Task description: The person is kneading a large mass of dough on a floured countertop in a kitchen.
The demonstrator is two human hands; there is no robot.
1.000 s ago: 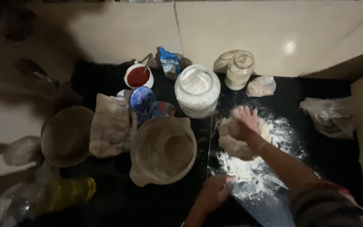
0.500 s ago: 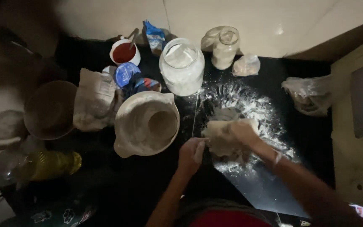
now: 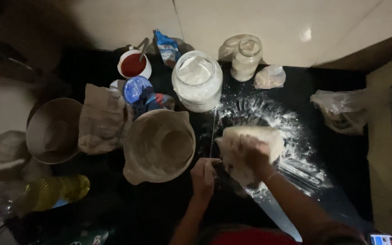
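Right hand [image 3: 252, 156] lies palm down, fingers spread, forearm angling from lower right. Left hand [image 3: 204, 176] is curled, just beside it.

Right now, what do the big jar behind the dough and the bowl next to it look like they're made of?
The big jar looks like clear glass or plastic: white powder shows through its glossy wall. The bowl looks like matte plastic or ceramic, beige, dusted with flour, with a pouring lip; the dim light leaves it open.
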